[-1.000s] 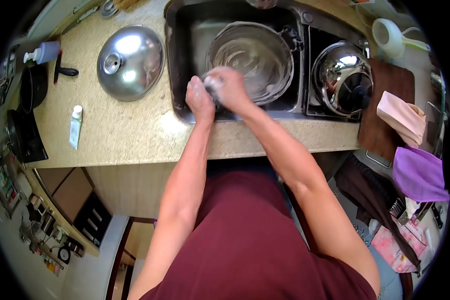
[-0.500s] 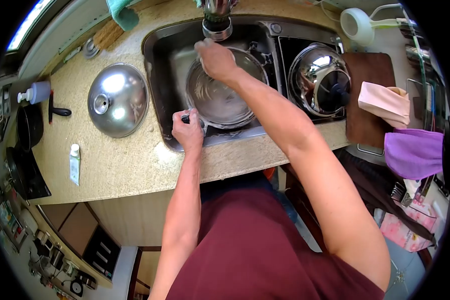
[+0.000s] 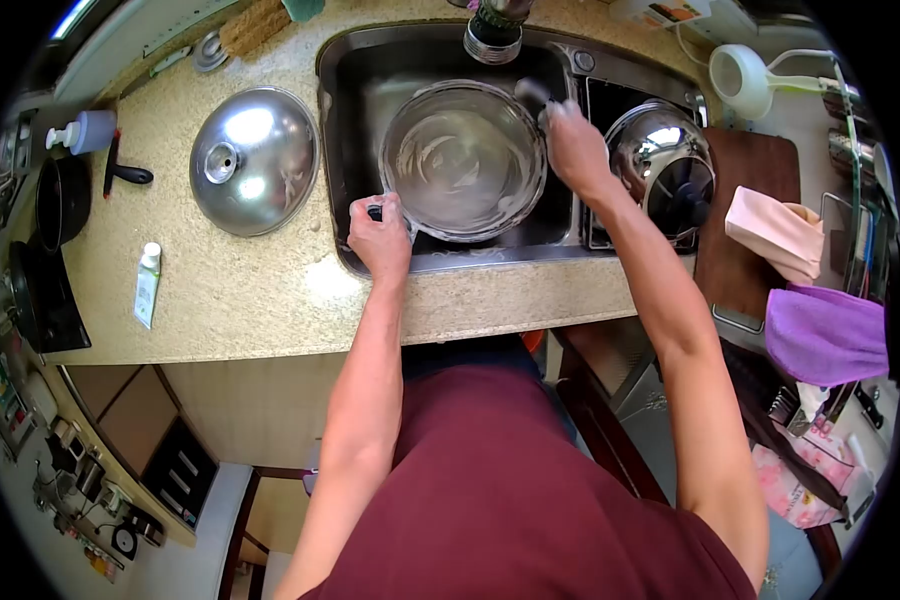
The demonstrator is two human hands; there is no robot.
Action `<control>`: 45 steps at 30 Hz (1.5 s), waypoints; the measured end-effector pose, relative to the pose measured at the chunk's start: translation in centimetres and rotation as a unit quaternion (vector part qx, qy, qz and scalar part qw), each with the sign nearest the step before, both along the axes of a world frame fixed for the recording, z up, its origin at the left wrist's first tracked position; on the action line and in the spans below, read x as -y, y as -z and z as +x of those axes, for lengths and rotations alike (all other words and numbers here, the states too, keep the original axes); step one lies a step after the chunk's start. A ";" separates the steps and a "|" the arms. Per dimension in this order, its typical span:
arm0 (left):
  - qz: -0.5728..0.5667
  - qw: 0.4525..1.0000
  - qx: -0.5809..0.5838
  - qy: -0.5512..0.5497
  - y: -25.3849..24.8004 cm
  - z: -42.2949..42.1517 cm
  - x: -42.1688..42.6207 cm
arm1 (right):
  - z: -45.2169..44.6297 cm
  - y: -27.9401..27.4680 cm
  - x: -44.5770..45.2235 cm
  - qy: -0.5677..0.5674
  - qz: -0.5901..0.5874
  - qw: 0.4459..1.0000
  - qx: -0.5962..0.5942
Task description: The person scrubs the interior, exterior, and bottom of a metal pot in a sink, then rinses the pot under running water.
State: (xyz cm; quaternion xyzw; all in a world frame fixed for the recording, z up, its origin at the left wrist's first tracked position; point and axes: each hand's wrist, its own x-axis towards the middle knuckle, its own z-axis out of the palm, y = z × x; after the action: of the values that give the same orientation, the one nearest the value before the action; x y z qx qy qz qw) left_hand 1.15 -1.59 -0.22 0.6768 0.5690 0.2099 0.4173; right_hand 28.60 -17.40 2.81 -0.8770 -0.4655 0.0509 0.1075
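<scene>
A wide round metal pan (image 3: 460,170) with soapy streaks over its inside lies in the sink (image 3: 355,120). My left hand (image 3: 380,238) is wrapped around the pan's dark handle at the front left. At the pan's right rim, my right hand (image 3: 578,150) is closed on a small grey scrubber (image 3: 533,95), blurred, so its exact kind is unclear. Suds cling to the right fingers. Above the sink's back edge hangs the faucet (image 3: 492,42).
A domed metal lid (image 3: 255,160) lies left of the sink, near a white-green tube (image 3: 147,285) and a pump bottle (image 3: 82,132). To the right are a shiny domed lid (image 3: 660,165), a brown cutting board (image 3: 745,220), a folded pink cloth (image 3: 775,235) and a purple towel (image 3: 825,335).
My right hand has moved from the pan's far left rim across to its right rim. My left hand keeps its hold on the handle. The camera view has shifted slightly.
</scene>
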 end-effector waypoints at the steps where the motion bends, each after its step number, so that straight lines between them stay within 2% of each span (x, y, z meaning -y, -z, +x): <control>1: 0.021 1.000 0.016 -0.001 0.1 0.1 0.5 | -0.5 0.2 1.1 0.003 -0.015 1.000 -0.017; 2: 0.017 1.000 -0.010 0.014 0.4 -0.1 0.6 | -1.0 1.5 2.2 0.011 -0.001 0.999 -0.040; 3: 0.017 1.000 -0.010 0.017 -0.6 0.2 0.8 | -1.4 2.0 2.8 -0.025 0.109 0.993 -0.022; 4: 0.008 0.999 -0.032 0.028 -1.7 0.4 0.8 | -2.0 2.8 3.1 0.072 0.107 0.988 -0.083; 6: 0.003 0.997 -0.060 0.046 -2.2 -0.2 0.8 | -3.9 2.9 3.0 0.237 0.113 0.938 -0.226; 7: 0.153 0.976 -0.068 0.137 -1.5 -0.8 0.4 | -4.6 2.7 3.2 0.242 0.119 0.936 -0.226; 8: 0.299 0.924 -0.073 0.225 -2.0 -0.8 0.1 | -5.5 2.7 3.4 0.257 0.123 0.927 -0.242; 9: 0.304 0.921 -0.074 0.231 -2.6 -1.0 0.1 | -6.3 2.6 3.7 0.272 0.127 0.918 -0.259; 11: 0.264 0.829 -0.137 0.474 -4.0 -1.9 0.3 | -7.2 2.3 3.6 0.284 0.156 0.894 -0.311; 13: 0.288 0.806 -0.135 0.499 -4.5 -1.5 0.7 | -7.5 1.6 3.0 0.360 0.177 0.815 -0.419; 15: 0.210 0.760 -0.154 0.596 -4.4 -1.0 0.7 | -7.2 2.3 2.9 0.359 0.195 0.800 -0.440; 16: 0.252 0.730 -0.178 0.610 -2.6 -0.9 0.2 | -7.0 2.3 2.6 0.351 0.224 0.760 -0.499; 17: 0.256 0.725 -0.181 0.613 -2.7 -0.5 -0.2 | -6.8 2.0 2.2 0.340 0.251 0.716 -0.556; 19: 0.218 0.752 -0.134 0.608 -3.1 0.0 -0.5 | -6.1 -0.6 0.6 0.318 0.252 0.716 -0.568; 20: 0.222 0.748 -0.136 0.611 -3.3 0.4 -0.7 | -5.7 -1.5 -0.1 0.286 0.300 0.710 -0.569; 21: 0.209 0.787 -0.078 0.575 -3.6 0.6 -0.7 | -5.6 -2.0 -0.4 0.257 0.346 0.701 -0.569; 22: 0.193 0.823 -0.020 0.534 -4.0 0.6 -0.4 | -5.3 -2.5 -0.7 0.240 0.354 0.734 -0.528; 23: 0.192 0.820 -0.021 0.538 -4.7 1.0 -0.1 | -4.9 -2.9 -0.9 0.248 0.335 0.762 -0.496; 25: 0.077 0.891 0.000 0.448 -5.8 2.5 0.5 | -4.4 -3.4 -0.7 0.258 0.357 0.749 -0.496; 26: -0.006 0.908 -0.025 0.419 -7.7 3.6 0.5 | -4.4 -3.9 -0.5 0.263 0.358 0.748 -0.492; 27: -0.008 0.906 -0.024 0.422 -7.0 3.7 0.3 | -4.4 -4.6 -0.3 0.275 0.366 0.733 -0.503; 29: -0.092 0.927 0.008 0.364 -5.8 4.1 -0.8 | -4.6 -4.8 -0.6 0.282 0.373 0.717 -0.516; 31: -0.119 0.929 0.017 0.350 -5.6 4.3 -1.4 | -5.0 -3.8 -1.4 0.184 0.351 0.828 -0.396; 32: -0.187 0.928 0.059 0.317 -4.5 4.4 -1.8 | -5.4 -2.2 -2.3 0.159 0.353 0.861 -0.329; 33: -0.255 0.919 0.101 0.282 -4.8 4.7 -2.0 | -6.7 -4.1 -3.1 0.153 0.308 0.892 -0.293; 34: -0.306 0.898 0.180 0.259 -5.0 4.7 -1.8 | -8.0 -4.3 -3.9 0.126 0.244 0.904 -0.326; 35: -0.304 0.899 0.180 0.257 -4.7 5.1 -1.5 | -9.2 -4.0 -4.2 0.099 0.179 0.912 -0.356; 36: -0.288 0.899 0.214 0.250 -4.1 5.5 -1.2 | -11.2 -2.4 -3.9 0.010 0.224 0.945 -0.237; 37: -0.274 0.897 0.247 0.242 -3.8 5.6 -1.1 | -13.1 -1.3 -3.4 -0.077 0.264 0.955 -0.113; 38: -0.291 0.906 0.186 0.246 -3.6 5.1 -1.4 | -13.8 -1.6 -3.1 -0.074 0.221 0.963 -0.134; 39: -0.291 0.907 0.185 0.242 -3.2 4.9 -1.6 | -13.2 -1.5 -3.6 -0.077 0.221 0.963 -0.137; 41: -0.131 0.939 0.087 0.305 -2.3 4.1 -1.6 | -10.5 -0.7 -5.6 -0.082 0.137 0.987 -0.035; 42: -0.135 0.940 0.028 0.312 -3.8 4.2 -1.4 | -8.9 -0.7 -8.1 -0.042 0.062 0.992 -0.098; 43: -0.135 0.941 0.030 0.309 -3.4 4.2 -1.1 | -8.2 -1.5 -9.5 -0.054 -0.028 0.993 -0.102; 45: -0.189 0.939 0.146 0.248 -2.4 4.3 -1.0 | -11.6 -0.8 -7.6 -0.049 0.145 0.984 -0.093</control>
State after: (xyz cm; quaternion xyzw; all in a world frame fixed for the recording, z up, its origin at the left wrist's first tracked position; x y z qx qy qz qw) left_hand 5.48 -0.60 2.21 0.6669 0.3450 0.0852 0.6549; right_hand 17.00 -9.81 3.57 -0.8200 -0.4979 0.0692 0.2737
